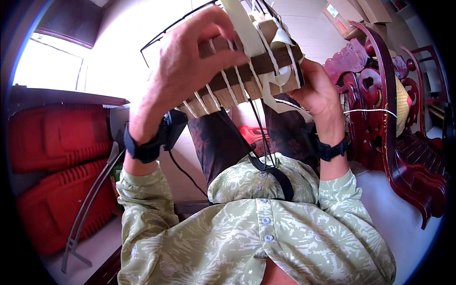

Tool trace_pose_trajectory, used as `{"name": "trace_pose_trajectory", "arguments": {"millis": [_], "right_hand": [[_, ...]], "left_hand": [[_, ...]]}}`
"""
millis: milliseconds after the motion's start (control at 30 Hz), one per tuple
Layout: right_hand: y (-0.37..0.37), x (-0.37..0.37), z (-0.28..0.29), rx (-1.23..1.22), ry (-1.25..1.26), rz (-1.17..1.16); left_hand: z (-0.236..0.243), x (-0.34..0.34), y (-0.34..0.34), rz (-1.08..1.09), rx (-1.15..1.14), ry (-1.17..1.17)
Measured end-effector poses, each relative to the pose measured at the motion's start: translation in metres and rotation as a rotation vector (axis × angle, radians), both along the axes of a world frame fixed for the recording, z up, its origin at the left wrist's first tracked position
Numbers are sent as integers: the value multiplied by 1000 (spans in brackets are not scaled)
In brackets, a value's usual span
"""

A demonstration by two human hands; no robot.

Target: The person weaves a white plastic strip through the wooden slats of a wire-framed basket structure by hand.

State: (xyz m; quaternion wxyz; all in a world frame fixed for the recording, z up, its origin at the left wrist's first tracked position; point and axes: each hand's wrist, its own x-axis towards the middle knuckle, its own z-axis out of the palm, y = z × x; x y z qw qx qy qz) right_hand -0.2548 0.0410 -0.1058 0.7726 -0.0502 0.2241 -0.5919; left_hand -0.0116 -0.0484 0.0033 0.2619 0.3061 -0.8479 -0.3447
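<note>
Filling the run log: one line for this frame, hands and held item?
left hand: grips top of woven slat piece | right hand: supports its right end | white strips: wrapped across slats | piece raised above lap

— What kind of place is this?
— A home room: a carved dark-red wooden chair (399, 118) at three o'clock, a bright window (45, 66) at ten o'clock.
— Anything else?
— Stacked red plastic crates (52, 166) at nine o'clock, pale walls.

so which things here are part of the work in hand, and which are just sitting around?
In hand: woven panel of wood slats and pale strips, left hand, right hand, loose white string.

Lying about: red plastic crates, carved red wooden chair, grey metal stand.
</note>
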Motion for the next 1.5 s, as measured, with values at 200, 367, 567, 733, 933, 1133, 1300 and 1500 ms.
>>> {"name": "trace_pose_trajectory", "arguments": {"millis": [200, 367, 567, 733, 933, 1133, 1300, 1500], "right_hand": [[28, 34, 1, -302, 880, -236], [77, 57, -9, -410, 1597, -306], [88, 72, 13, -492, 1900, -475], [125, 44, 17, -582, 1851, -127], [177, 7, 8, -316, 1870, 338], [232, -41, -17, 70, 1979, 688], [194, -41, 11, 53, 2031, 364], [90, 35, 36, -398, 2088, -149]], "left_hand": [[-13, -13, 3, -134, -39, -45], [-8, -13, 0, -88, 33, -17], [-5, -10, -22, -7, 109, 55], [-5, -6, -25, 95, 103, 48], [-13, 4, -16, 172, 167, 24], [-17, 20, -14, 206, 265, 42], [-26, 21, -3, 189, 259, 83], [-30, 25, 0, 175, 305, 119]]}}
